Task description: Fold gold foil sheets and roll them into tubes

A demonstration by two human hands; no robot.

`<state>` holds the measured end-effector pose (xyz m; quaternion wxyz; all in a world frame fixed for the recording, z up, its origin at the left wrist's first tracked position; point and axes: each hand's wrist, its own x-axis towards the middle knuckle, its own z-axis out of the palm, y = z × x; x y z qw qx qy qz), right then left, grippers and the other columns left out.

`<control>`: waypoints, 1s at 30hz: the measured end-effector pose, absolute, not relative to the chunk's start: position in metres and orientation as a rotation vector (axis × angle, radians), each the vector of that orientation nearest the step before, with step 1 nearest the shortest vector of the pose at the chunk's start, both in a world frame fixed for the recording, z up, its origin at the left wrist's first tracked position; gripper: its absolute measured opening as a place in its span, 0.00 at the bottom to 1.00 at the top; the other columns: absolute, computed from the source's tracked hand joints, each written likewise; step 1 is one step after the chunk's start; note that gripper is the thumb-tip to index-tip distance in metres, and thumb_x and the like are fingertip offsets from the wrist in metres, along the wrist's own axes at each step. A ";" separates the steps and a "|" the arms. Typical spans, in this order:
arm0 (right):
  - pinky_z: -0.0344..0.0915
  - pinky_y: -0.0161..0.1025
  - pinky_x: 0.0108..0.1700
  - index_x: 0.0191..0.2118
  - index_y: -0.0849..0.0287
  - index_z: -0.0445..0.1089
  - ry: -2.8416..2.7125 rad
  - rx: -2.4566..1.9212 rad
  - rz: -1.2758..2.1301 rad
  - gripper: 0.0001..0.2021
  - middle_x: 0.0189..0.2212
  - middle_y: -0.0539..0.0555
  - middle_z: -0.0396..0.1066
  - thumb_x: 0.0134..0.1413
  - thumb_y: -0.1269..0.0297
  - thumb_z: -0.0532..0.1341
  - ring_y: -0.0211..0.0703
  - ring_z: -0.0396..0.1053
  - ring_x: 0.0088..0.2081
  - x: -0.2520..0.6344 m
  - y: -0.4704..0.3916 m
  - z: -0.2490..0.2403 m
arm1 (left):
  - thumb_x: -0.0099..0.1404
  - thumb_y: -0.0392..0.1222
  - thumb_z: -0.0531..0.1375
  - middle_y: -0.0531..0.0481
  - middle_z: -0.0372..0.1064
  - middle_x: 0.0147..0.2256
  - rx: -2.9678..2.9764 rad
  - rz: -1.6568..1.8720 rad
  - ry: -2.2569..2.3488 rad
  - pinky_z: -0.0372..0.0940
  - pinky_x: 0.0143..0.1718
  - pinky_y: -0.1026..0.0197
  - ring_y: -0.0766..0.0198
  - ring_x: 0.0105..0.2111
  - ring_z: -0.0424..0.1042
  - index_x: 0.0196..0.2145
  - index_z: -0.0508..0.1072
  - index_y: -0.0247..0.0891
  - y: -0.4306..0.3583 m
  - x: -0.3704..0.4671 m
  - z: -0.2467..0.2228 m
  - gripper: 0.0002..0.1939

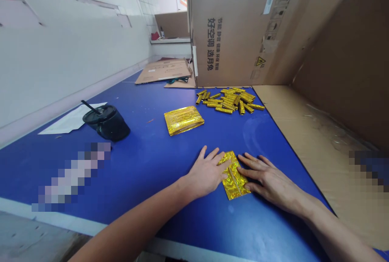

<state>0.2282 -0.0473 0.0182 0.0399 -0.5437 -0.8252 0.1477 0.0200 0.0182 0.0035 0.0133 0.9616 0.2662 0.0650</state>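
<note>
A shiny gold foil sheet lies flat on the blue tabletop, with a thin pale line running along its middle. My left hand rests on its left side, fingers spread and stretched out. From the right, my right hand lays its extended fingers on the sheet's other edge. Farther off sits a flat stack of gold foil pieces. Behind that, to the right, several small gold rolled or folded pieces are heaped loosely.
A dark lidded mug with a handle sticking out of its lid stands at left near a white paper. Flat cardboard lies at the back. A large cardboard box walls off the back and right of the blue table.
</note>
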 end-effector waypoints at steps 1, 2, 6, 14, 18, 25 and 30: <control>0.40 0.58 0.55 0.53 0.50 0.58 -2.531 -1.664 0.454 0.21 0.58 0.54 0.46 0.53 0.57 0.53 0.50 0.40 0.59 0.228 -0.048 0.019 | 0.64 0.44 0.46 0.47 0.52 0.55 2.996 0.204 0.814 0.39 0.52 0.41 0.53 0.56 0.47 0.53 0.55 0.42 0.018 0.020 0.003 0.19; 0.40 0.59 0.55 0.53 0.50 0.58 -2.535 -1.658 0.457 0.20 0.59 0.53 0.46 0.53 0.57 0.53 0.50 0.40 0.59 0.227 -0.048 0.020 | 0.64 0.43 0.46 0.47 0.52 0.55 2.998 0.205 0.795 0.38 0.53 0.41 0.54 0.56 0.46 0.53 0.55 0.41 0.018 0.021 0.003 0.19; 0.38 0.59 0.55 0.53 0.49 0.58 -2.549 -1.607 0.497 0.20 0.59 0.50 0.46 0.54 0.59 0.52 0.50 0.38 0.59 0.226 -0.047 0.020 | 0.64 0.38 0.44 0.46 0.50 0.56 3.007 0.156 0.714 0.38 0.55 0.48 0.58 0.57 0.44 0.54 0.53 0.35 0.018 0.023 0.002 0.21; 0.38 0.59 0.55 0.54 0.50 0.56 -2.570 -1.599 0.537 0.20 0.58 0.50 0.49 0.54 0.59 0.52 0.50 0.40 0.59 0.226 -0.047 0.020 | 0.61 0.34 0.46 0.43 0.51 0.55 3.038 0.147 0.717 0.44 0.54 0.55 0.57 0.56 0.46 0.53 0.54 0.30 0.012 0.025 0.005 0.22; 0.39 0.58 0.55 0.55 0.51 0.55 -2.582 -1.604 0.517 0.23 0.58 0.51 0.48 0.54 0.55 0.52 0.50 0.39 0.59 0.226 -0.049 0.021 | 0.61 0.37 0.49 0.44 0.59 0.48 2.980 0.196 0.770 0.53 0.48 0.58 0.57 0.48 0.56 0.49 0.60 0.32 0.010 0.027 0.011 0.17; 0.36 0.59 0.55 0.57 0.53 0.51 -2.571 -1.602 0.560 0.29 0.58 0.55 0.47 0.50 0.50 0.54 0.52 0.40 0.59 0.224 -0.051 0.025 | 0.54 0.55 0.57 0.43 0.58 0.46 2.908 0.214 0.730 0.56 0.45 0.56 0.55 0.46 0.55 0.49 0.60 0.35 0.014 0.027 0.016 0.30; 0.36 0.58 0.56 0.57 0.52 0.50 -2.579 -1.497 0.694 0.31 0.58 0.55 0.47 0.49 0.46 0.52 0.53 0.41 0.59 0.213 -0.058 0.040 | 0.53 0.55 0.58 0.43 0.60 0.45 2.906 0.234 0.681 0.56 0.45 0.57 0.55 0.45 0.56 0.48 0.62 0.34 0.017 0.024 0.018 0.30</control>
